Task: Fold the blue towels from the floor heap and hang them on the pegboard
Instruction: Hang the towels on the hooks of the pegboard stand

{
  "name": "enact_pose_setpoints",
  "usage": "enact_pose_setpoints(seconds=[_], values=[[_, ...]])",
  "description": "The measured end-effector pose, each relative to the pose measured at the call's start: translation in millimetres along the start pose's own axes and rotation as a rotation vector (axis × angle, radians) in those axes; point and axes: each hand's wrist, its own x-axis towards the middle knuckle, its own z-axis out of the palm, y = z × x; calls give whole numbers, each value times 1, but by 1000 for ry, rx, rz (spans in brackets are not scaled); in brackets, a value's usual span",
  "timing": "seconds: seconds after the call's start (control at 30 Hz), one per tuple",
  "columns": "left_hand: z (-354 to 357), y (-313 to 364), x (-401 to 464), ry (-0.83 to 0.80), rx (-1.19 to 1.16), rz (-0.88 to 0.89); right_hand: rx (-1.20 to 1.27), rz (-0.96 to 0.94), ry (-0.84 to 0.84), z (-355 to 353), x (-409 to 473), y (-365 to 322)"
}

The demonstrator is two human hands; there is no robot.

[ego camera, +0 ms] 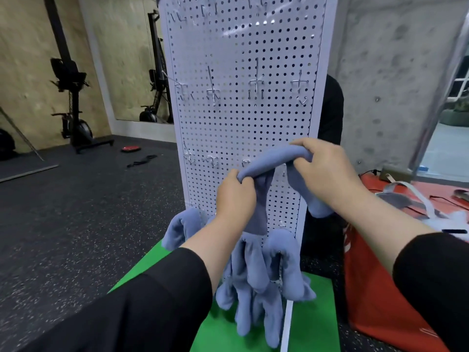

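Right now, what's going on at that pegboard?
A person is holding a folded blue towel up against the white pegboard, the left hand gripping one end and the right hand gripping the other, level with a lower row of hooks. Several more blue towels already hang near the bottom of the board, above a green mat. The hooks higher up are bare. Whether the held towel is already on a hook cannot be told.
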Motion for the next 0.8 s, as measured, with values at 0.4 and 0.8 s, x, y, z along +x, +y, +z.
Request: enact_pose_setpoints(seconds=[0.4,0.8], values=[[45,12,31,236,-228,-92,-143,-104,71,6,77,1],[70,-13,40,421,-479,-246,-200,-153,2,24,80,12]])
